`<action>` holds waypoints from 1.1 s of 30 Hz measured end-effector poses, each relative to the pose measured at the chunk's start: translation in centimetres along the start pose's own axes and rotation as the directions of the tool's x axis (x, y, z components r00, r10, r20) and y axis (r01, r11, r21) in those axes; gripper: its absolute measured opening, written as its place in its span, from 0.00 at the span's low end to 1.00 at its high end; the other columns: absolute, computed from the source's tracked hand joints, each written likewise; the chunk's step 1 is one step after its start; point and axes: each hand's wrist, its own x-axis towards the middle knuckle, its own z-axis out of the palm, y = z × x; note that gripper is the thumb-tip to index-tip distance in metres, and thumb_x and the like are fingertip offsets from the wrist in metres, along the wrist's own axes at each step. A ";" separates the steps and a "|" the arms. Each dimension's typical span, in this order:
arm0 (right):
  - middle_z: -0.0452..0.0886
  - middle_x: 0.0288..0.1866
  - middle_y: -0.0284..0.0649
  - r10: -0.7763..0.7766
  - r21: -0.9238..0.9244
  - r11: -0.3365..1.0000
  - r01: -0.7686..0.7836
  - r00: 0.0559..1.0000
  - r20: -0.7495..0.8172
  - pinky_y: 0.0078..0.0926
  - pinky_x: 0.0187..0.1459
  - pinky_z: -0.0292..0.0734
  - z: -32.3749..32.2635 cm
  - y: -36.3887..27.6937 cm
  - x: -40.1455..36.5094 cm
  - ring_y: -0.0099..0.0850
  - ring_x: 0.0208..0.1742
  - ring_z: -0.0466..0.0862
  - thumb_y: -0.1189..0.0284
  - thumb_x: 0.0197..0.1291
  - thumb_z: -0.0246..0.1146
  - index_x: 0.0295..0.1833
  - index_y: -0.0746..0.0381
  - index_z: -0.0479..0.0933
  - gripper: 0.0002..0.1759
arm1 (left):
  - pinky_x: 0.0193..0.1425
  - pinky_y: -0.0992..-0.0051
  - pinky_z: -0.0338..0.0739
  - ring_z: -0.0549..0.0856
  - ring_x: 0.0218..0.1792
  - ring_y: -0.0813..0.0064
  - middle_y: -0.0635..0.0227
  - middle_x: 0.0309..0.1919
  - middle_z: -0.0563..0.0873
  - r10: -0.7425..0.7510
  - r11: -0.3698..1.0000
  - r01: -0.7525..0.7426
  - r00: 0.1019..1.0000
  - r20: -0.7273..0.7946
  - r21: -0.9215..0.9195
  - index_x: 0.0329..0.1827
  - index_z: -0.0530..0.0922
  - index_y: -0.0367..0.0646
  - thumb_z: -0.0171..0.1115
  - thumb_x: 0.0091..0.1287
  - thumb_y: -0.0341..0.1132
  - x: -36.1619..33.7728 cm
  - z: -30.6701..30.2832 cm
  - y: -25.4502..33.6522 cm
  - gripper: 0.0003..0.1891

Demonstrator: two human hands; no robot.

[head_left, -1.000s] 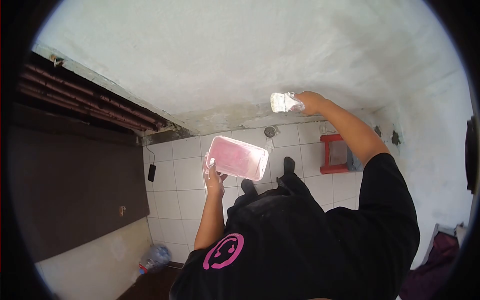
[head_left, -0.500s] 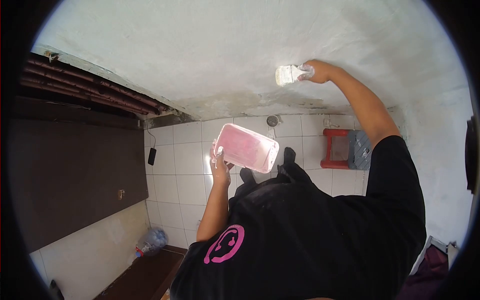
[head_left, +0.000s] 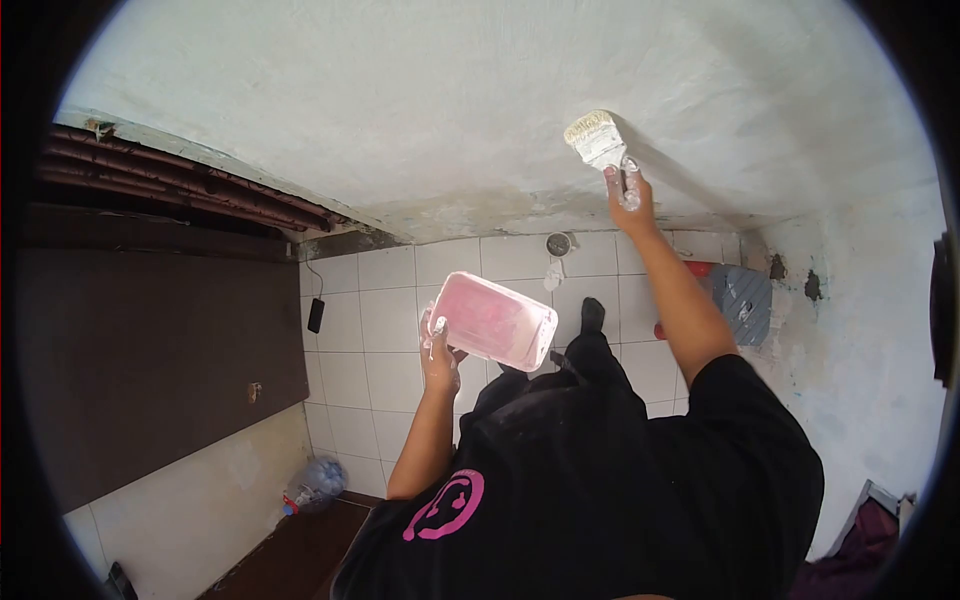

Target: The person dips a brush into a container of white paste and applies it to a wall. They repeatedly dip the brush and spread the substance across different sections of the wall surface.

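Note:
My right hand (head_left: 630,195) is closed round the handle of a wide paintbrush (head_left: 600,142), its bristles up against the pale wall (head_left: 400,110). White paint coats the brush and smears my fingers. In my left hand (head_left: 440,350) is a pink plastic tub (head_left: 490,318), gripped by its left side with my thumb over the rim. A thin pinkish-white film covers its inside, thicker toward the right end. Paint spots my left fingers too.
A grey-and-red step stool (head_left: 742,300) stands on the tiled floor (head_left: 385,320) at right, partly behind my arm. Near the wall's foot sits a small round container (head_left: 559,244). A dark panel (head_left: 150,340) fills the left, with a large plastic bottle (head_left: 318,482) below it.
My right hand has swung the paintbrush from pointing left to pointing up the wall, and drawn in a little. The tub sits slightly lower in view.

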 end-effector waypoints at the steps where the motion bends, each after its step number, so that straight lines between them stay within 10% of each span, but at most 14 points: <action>1: 0.78 0.30 0.41 0.031 0.129 0.991 -0.019 0.995 -0.091 0.23 0.37 0.70 1.6 1.0 0.2 0.21 0.32 0.71 0.64 0.67 0.57 0.46 0.66 0.74 0.14 | 0.54 0.56 0.79 0.76 0.59 0.54 0.51 0.63 0.68 -0.007 1.000 0.007 1.000 -0.003 0.013 0.74 0.50 0.42 0.52 0.67 0.46 0.0 0.1 0.3 0.36; 3: 0.78 0.31 0.40 0.080 0.097 0.993 -0.067 0.988 -0.130 0.23 0.36 0.71 5.0 6.0 0.2 0.23 0.31 0.74 0.60 0.67 0.57 0.46 0.65 0.74 0.17 | 0.54 0.56 0.79 0.76 0.59 0.54 0.51 0.63 0.68 -0.010 0.999 0.011 1.000 -0.010 0.038 0.74 0.51 0.41 0.52 0.67 0.46 -0.4 1.3 0.3 0.36; 5: 0.80 0.37 0.56 0.176 -0.001 0.984 -0.180 0.968 -0.180 0.39 0.45 0.73 7.9 7.0 -1.3 0.53 0.41 0.81 0.56 0.66 0.54 0.47 0.65 0.75 0.21 | 0.54 0.57 0.79 0.76 0.59 0.55 0.50 0.63 0.68 0.003 0.999 -0.004 1.000 0.020 0.046 0.74 0.50 0.40 0.52 0.67 0.46 -0.3 1.4 1.1 0.36; 9: 0.81 0.43 0.58 0.494 0.005 0.868 -0.496 0.865 -0.085 0.40 0.50 0.72 9.1 7.7 -5.1 0.52 0.48 0.80 0.54 0.65 0.54 0.47 0.67 0.76 0.24 | 0.54 0.57 0.79 0.76 0.60 0.56 0.50 0.63 0.68 0.024 1.000 -0.025 0.998 0.057 0.013 0.74 0.50 0.40 0.51 0.67 0.45 -0.2 1.0 1.3 0.36; 11: 0.80 0.46 0.57 0.782 0.189 0.613 -0.767 0.623 -0.014 0.39 0.54 0.70 8.8 10.1 -5.1 0.51 0.52 0.79 0.53 0.64 0.55 0.46 0.70 0.76 0.27 | 0.54 0.57 0.79 0.76 0.60 0.56 0.50 0.64 0.67 0.030 1.000 -0.030 0.998 0.052 0.006 0.74 0.49 0.41 0.51 0.68 0.44 0.0 2.0 0.7 0.35; 15: 0.78 0.26 0.41 0.678 0.425 0.627 -0.654 0.726 0.117 0.31 0.25 0.72 2.6 1.2 -1.0 0.32 0.20 0.77 0.54 0.65 0.56 0.34 0.64 0.75 0.22 | 0.54 0.57 0.79 0.75 0.60 0.55 0.51 0.65 0.66 -0.008 1.000 0.007 0.996 0.087 0.019 0.74 0.49 0.41 0.50 0.68 0.43 0.2 1.7 0.2 0.35; 22: 0.71 0.20 0.34 0.536 0.740 0.548 -0.390 0.843 0.048 0.26 0.20 0.68 -2.4 -4.5 -0.1 0.26 0.16 0.70 0.56 0.67 0.56 0.32 0.64 0.71 0.21 | 0.53 0.58 0.80 0.74 0.61 0.54 0.50 0.66 0.65 -0.021 1.000 0.019 0.995 0.094 0.013 0.74 0.49 0.41 0.49 0.69 0.42 0.9 3.0 -0.5 0.33; 24: 0.72 0.21 0.35 0.392 0.423 0.855 -0.301 0.908 -0.147 0.26 0.26 0.72 0.8 1.1 0.4 0.28 0.21 0.75 0.55 0.65 0.57 0.33 0.65 0.72 0.22 | 0.53 0.57 0.80 0.74 0.61 0.54 0.50 0.66 0.65 -0.032 0.999 0.030 0.996 0.088 0.030 0.74 0.49 0.41 0.49 0.69 0.42 1.0 3.0 -0.7 0.33; 28: 0.72 0.20 0.34 0.290 -0.107 0.931 -0.348 0.888 -0.358 0.28 0.22 0.67 7.4 11.6 -1.0 0.26 0.18 0.72 0.52 0.66 0.55 0.41 0.64 0.77 0.23 | 0.55 0.56 0.79 0.74 0.61 0.53 0.50 0.65 0.66 -0.010 0.999 0.006 0.995 0.095 0.035 0.74 0.49 0.42 0.50 0.69 0.43 0.9 3.3 -0.6 0.34; 30: 0.76 0.24 0.36 0.678 0.126 0.732 -0.669 0.734 -0.040 0.30 0.26 0.69 7.4 12.7 -2.2 0.30 0.22 0.76 0.50 0.63 0.57 0.44 0.67 0.78 0.27 | 0.55 0.56 0.79 0.74 0.61 0.54 0.51 0.65 0.66 0.016 1.000 -0.017 0.996 0.082 0.011 0.74 0.49 0.42 0.50 0.69 0.44 0.6 3.5 -0.6 0.34; 33: 0.74 0.22 0.34 0.796 0.286 0.542 -0.790 0.592 0.125 0.28 0.22 0.67 3.4 2.0 -1.8 0.27 0.19 0.73 0.53 0.63 0.58 0.39 0.66 0.76 0.23 | 0.55 0.55 0.78 0.74 0.61 0.54 0.51 0.65 0.66 0.005 1.000 -0.003 0.995 0.095 -0.016 0.75 0.49 0.42 0.50 0.69 0.44 0.8 3.5 -0.4 0.35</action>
